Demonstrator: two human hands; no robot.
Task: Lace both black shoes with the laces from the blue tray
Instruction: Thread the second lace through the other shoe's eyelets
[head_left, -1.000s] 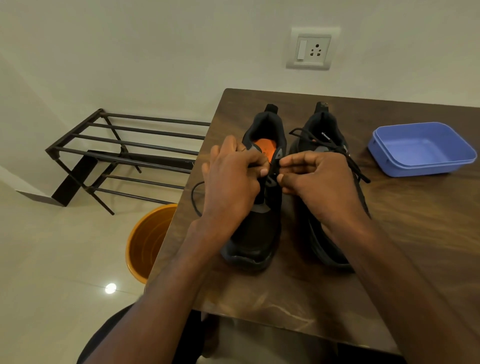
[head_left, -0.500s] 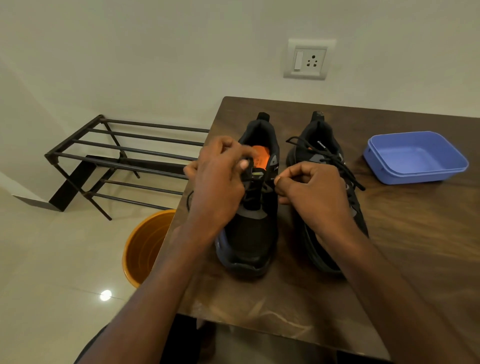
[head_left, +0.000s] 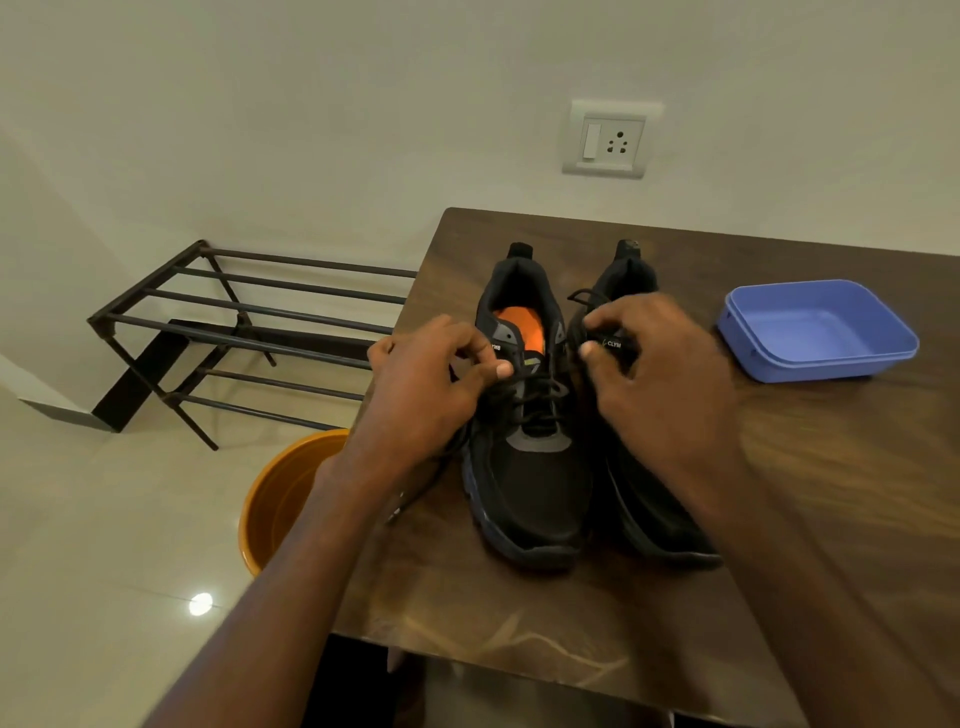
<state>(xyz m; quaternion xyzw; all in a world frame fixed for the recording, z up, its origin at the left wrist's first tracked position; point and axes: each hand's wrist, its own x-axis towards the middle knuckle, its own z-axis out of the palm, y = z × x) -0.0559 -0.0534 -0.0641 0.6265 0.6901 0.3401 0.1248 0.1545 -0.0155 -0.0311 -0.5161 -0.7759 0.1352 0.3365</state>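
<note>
- fingers (head_left: 488, 364) of the left hand (head_left: 431, 395) are curled, thumb and forefinger pinching a lace (head_left: 524, 410) at the upper eyelets of the left shoe (head_left: 524, 467).
- right hand (head_left: 660, 384) is curled at the tongue of the right shoe (head_left: 649, 499); whether it pinches a lace end there, i cannot tell.
- both shoes stand side by side near the table's (head_left: 831, 519) left edge, toes toward the person.
- blue tray (head_left: 815, 338), no laces showing in it, sits toward the table's right side, well apart from the shoes.
- judgement: the left shoe is nearly laced; to do it well, draw both ends evenly, keep the crossings flat and hold the shoe from sliding.
- a lace tail hangs by the left edge and could snag.
</note>
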